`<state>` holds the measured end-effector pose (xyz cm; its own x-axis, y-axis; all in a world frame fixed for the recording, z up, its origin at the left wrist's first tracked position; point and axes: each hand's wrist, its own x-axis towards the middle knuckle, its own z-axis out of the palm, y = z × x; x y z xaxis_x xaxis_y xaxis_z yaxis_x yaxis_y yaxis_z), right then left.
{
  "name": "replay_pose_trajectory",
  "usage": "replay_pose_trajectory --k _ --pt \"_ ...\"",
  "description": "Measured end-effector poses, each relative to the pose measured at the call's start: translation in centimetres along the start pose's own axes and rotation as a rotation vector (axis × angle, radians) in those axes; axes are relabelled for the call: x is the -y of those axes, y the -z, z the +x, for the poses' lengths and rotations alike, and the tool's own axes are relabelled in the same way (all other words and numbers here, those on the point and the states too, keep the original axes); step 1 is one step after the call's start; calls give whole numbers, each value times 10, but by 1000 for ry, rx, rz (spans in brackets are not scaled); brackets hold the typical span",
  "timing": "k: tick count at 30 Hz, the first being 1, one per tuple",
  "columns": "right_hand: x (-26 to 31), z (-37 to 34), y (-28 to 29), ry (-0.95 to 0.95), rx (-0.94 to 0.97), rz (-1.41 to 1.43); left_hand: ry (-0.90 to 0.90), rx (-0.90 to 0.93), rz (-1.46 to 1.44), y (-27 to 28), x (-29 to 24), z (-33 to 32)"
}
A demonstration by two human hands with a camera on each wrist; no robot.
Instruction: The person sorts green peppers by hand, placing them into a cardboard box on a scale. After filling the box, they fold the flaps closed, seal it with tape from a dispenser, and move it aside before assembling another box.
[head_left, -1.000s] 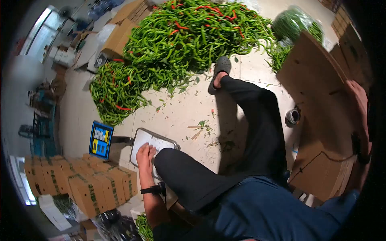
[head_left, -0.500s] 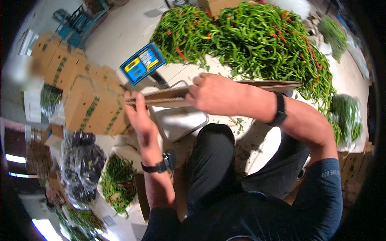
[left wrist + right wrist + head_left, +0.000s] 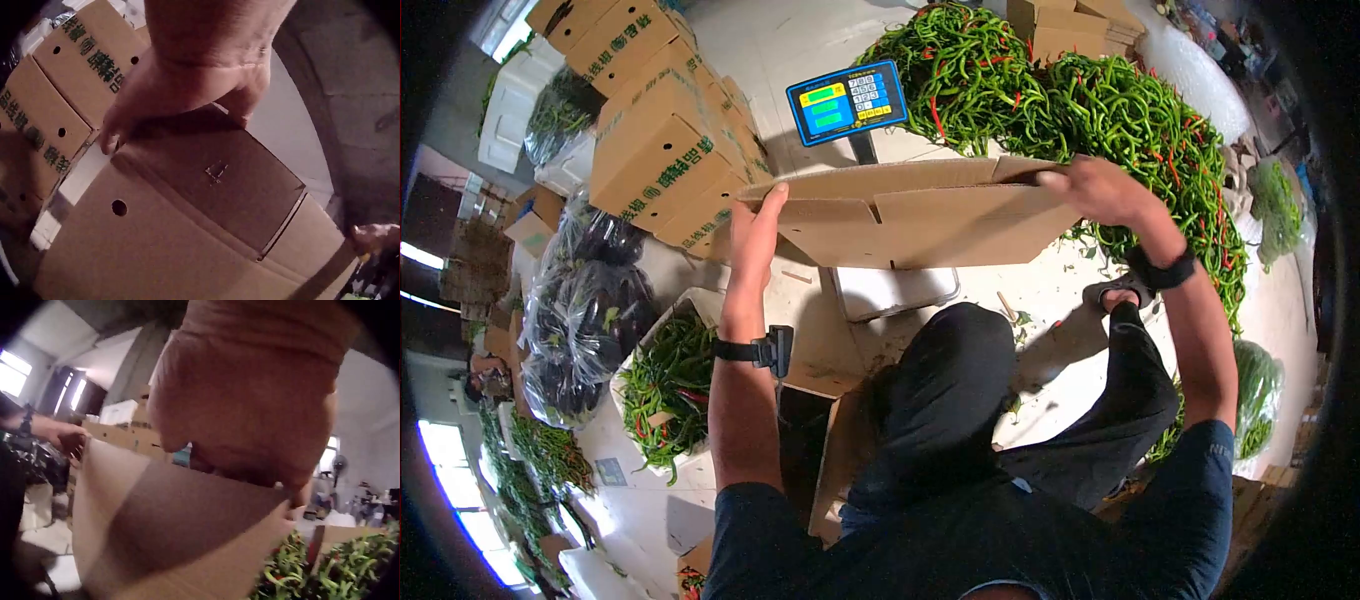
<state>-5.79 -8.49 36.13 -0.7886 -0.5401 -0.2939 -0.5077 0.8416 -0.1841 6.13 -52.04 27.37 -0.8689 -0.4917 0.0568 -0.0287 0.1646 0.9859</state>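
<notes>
A cardboard box (image 3: 950, 225), partly opened out with its flaps upright, is held up over the scale in the head view. My left hand (image 3: 758, 235) grips its left end, the thumb along the top edge; in the left wrist view that hand (image 3: 187, 87) spans the corner by a stapled flap. At the other end my right hand (image 3: 1105, 190) curls its fingers over the upper edge, and in the right wrist view that hand (image 3: 244, 412) hides part of the rim. Below the box shows the white pan of the scale (image 3: 900, 290), its blue display (image 3: 848, 103) beyond.
A big heap of green and red chili peppers (image 3: 1140, 130) lies on the floor ahead. Printed cartons (image 3: 670, 150) are stacked at left. Nearer stand bagged dark produce (image 3: 580, 310) and a white crate of peppers (image 3: 665, 385). An open carton (image 3: 835, 460) sits beside my leg.
The cardboard came from the right side to in front of me, and its flat panels have spread apart into a box shape. My left hand left the scale and took its left end.
</notes>
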Motion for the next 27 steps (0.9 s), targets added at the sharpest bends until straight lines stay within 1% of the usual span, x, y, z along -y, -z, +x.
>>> replay_pose_trajectory --k 1,2,4,5,6,7,8,10,11,12,13,14,15,16,18,19,20,21,22,23,24,25,26,27 --pt "-26 -9 -4 -109 -24 111 63 -2 4 2 3 4" --pt "-52 -17 -13 -107 -131 179 125 -4 6 2 5 6" --pt "-38 -26 4 -132 -21 215 108 -14 -47 1 5 7" --pt "-33 -26 3 -129 -17 211 92 71 -121 5 9 12" --pt "-29 -23 2 -39 -111 227 76 152 -194 10 14 14" --pt "-21 -18 1 57 -200 240 74 167 -223 9 -1 4" --pt "-9 -13 0 80 -192 227 75 141 -230 6 -12 -2" --pt "27 -5 -4 260 -265 562 -2 320 -179 1 -25 -5" --pt "51 -2 6 285 -235 241 -17 339 -176 -2 -16 3" --pt "54 13 -6 363 -282 190 -36 359 -170 -5 -5 13" --pt "52 23 -15 296 -288 244 -37 325 -165 -5 0 16" --pt "52 32 -19 234 -289 298 -8 282 -224 -2 2 18" --pt "53 33 -19 185 -292 324 20 235 -282 3 6 22" --pt "53 33 -21 131 -289 350 24 196 -277 4 5 22" --pt "36 46 -39 330 -289 510 -104 31 -117 -1 4 16" --pt "26 54 -38 251 -204 783 -188 75 -77 -2 17 24" --pt "17 63 -34 164 -118 1048 -185 67 -78 -2 15 24" --pt "8 74 -45 156 -159 1359 -119 85 -5 -2 11 25" --pt "0 82 -51 190 -138 1530 -54 103 68 -3 8 26" --pt "1 89 -65 214 -134 1612 -63 74 298 -6 9 32" --pt "3 95 -77 240 -122 1692 -63 54 295 -7 12 37" --pt "11 99 -81 393 -79 1522 -339 -45 479 -6 9 36" --pt "19 104 -77 379 -36 1555 -614 -136 665 -8 7 38" --pt "30 101 -78 239 89 1390 -920 -80 982 -17 1 46"
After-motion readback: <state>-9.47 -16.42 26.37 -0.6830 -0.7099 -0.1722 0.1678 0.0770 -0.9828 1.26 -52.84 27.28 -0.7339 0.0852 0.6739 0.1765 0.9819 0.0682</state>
